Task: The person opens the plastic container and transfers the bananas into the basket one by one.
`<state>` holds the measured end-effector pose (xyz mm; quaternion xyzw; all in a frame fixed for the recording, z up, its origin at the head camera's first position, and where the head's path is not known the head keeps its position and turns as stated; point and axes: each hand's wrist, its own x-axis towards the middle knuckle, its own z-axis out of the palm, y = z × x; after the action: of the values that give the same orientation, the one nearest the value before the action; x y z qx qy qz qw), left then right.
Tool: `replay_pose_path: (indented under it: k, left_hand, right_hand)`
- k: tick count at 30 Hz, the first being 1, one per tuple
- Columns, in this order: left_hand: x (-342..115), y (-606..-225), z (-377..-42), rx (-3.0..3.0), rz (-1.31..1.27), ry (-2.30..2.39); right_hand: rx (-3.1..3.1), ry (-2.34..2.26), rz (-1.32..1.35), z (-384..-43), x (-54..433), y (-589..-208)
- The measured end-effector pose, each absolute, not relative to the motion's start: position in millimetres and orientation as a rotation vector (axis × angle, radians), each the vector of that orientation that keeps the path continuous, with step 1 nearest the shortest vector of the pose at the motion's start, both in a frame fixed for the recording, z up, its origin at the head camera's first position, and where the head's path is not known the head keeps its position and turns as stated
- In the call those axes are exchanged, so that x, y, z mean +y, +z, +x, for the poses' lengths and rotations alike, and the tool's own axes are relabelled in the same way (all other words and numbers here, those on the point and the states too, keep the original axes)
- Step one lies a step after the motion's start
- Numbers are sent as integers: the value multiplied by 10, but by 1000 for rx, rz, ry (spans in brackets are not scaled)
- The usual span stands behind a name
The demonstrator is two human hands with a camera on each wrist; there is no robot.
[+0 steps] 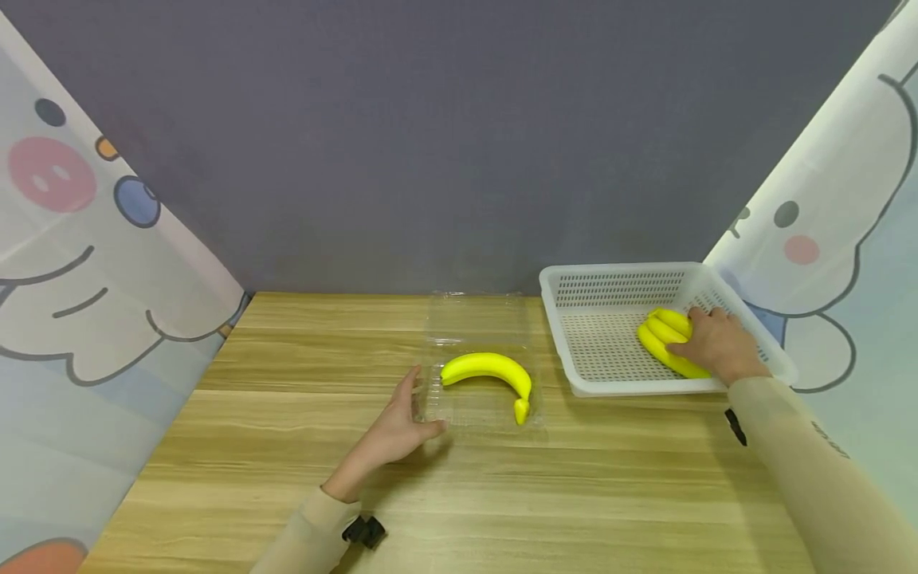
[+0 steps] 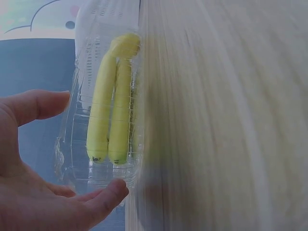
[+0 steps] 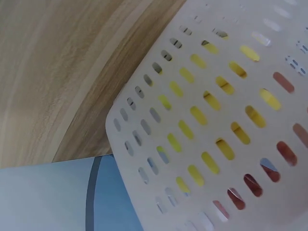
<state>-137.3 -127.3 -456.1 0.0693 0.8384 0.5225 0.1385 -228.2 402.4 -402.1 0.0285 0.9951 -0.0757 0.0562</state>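
A yellow banana (image 1: 495, 367) lies curved inside a clear plastic clamshell box (image 1: 466, 410), whose lid (image 1: 476, 317) is folded back away from me. My left hand (image 1: 398, 426) is at the box's left end, thumb and fingers spread apart around its near corner. In the left wrist view the thumb and fingers are right at the plastic, and yellow banana lengths (image 2: 102, 110) show through it. My right hand (image 1: 720, 343) reaches into a white basket (image 1: 584, 375) over several bananas (image 1: 663, 339). Its thumb overlaps them; whether the fingers grip one I cannot tell.
The basket's slotted wall (image 3: 144, 159) fills much of the right wrist view, with yellow behind it. A wooden table (image 1: 287, 399) bears everything. A grey panel (image 1: 394, 143) stands behind, with cartoon-printed sheets (image 1: 93, 263) at both sides.
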Motion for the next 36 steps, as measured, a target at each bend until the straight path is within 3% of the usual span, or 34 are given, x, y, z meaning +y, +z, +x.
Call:
replay_pose_path:
  k: [13,36]
  left_hand:
    - [-1270,-4561,-1387,2438,197,1516]
    - [-1273,-4573,-1394,2448,197,1498]
  right_hand:
    - [3042,-266,85,-2291,3957,-3893]
    - [3159,-359,-68,-2152,3405,-3638]
